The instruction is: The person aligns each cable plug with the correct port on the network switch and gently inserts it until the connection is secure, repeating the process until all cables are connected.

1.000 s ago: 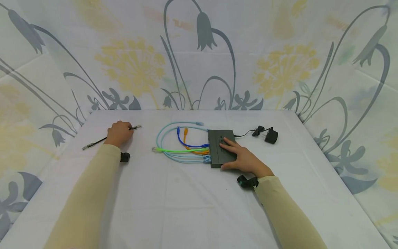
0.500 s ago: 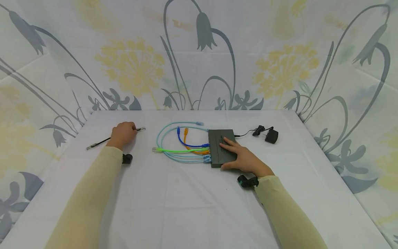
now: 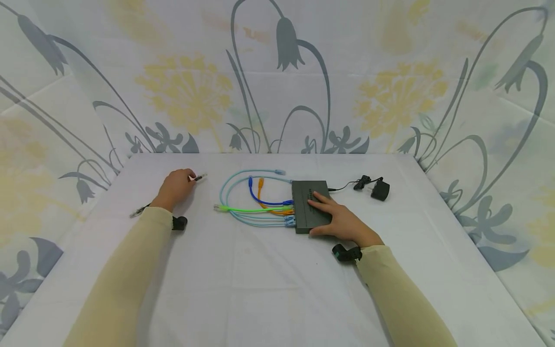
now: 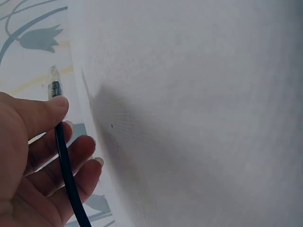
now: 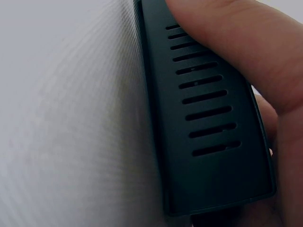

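In the head view my left hand point(image 3: 175, 188) is at the left of the table, a little above the cloth. It pinches a short black network cable point(image 4: 66, 165) between thumb and forefinger, just behind the clear plug point(image 4: 54, 80). The cable's other end point(image 3: 139, 211) sticks out behind the wrist. My right hand point(image 3: 345, 223) rests on a dark grey network switch point(image 3: 305, 208), fingers stretched over its top. The thumb point(image 5: 227, 33) lies against the slotted side in the right wrist view. Several cables are plugged into the switch's left side, including a green cable point(image 3: 251, 209) and a blue cable point(image 3: 264, 199).
Light-blue cables point(image 3: 223, 188) loop left of the switch, and an orange cable point(image 3: 260, 188) has a loose end. A black power adapter point(image 3: 380, 190) lies to the right, its cord running to the switch. Patterned cloth point(image 3: 277, 106) rises behind the white table.
My left hand has shifted slightly right with the black cable, and the cable's rear end has swung right, partly behind the wrist. My right hand stays on the switch.
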`<action>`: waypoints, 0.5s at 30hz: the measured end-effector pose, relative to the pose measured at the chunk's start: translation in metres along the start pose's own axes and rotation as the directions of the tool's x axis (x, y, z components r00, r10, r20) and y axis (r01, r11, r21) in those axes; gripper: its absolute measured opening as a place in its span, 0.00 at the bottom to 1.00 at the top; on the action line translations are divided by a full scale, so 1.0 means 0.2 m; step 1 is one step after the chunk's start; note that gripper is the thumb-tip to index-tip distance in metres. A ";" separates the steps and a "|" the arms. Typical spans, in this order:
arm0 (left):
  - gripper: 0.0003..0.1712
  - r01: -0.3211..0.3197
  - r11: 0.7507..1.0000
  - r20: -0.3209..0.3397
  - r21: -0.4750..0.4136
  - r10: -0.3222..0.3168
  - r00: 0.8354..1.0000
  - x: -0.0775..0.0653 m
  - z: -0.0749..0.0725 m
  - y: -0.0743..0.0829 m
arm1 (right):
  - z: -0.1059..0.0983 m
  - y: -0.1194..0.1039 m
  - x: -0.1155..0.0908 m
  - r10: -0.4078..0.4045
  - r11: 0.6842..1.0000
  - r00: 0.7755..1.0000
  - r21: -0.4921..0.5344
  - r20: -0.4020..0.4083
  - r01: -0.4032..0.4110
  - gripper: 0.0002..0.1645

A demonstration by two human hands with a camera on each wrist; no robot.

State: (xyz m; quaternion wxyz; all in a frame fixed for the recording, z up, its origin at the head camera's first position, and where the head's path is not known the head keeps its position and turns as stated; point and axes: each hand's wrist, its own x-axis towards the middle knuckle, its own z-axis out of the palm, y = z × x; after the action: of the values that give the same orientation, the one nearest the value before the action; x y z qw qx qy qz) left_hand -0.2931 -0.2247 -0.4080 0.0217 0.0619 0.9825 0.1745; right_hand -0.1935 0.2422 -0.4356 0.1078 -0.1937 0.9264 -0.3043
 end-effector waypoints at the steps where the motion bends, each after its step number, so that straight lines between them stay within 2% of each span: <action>1: 0.17 -0.003 1.000 -0.002 -0.009 0.003 1.000 0.00 0.00 0.00 | 0.00 0.00 0.00 0.000 1.000 1.000 0.002 0.001 0.000 0.58; 7: 0.17 -0.014 0.998 -0.001 -0.058 0.014 1.000 0.00 0.02 0.01 | 0.00 0.00 0.00 -0.003 1.000 1.000 0.006 0.005 0.002 0.58; 15: 0.19 -0.003 0.992 0.033 -0.127 0.007 0.999 -0.02 0.03 0.05 | -0.01 -0.01 0.00 -0.001 1.000 1.000 -0.002 0.001 0.001 0.57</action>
State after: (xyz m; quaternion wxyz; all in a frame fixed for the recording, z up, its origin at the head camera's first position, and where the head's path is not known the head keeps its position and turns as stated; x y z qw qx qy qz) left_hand -0.2877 -0.2147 -0.4101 0.0417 0.0657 0.9687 0.2355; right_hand -0.1932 0.2419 -0.4334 0.1079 -0.1945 0.9266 -0.3031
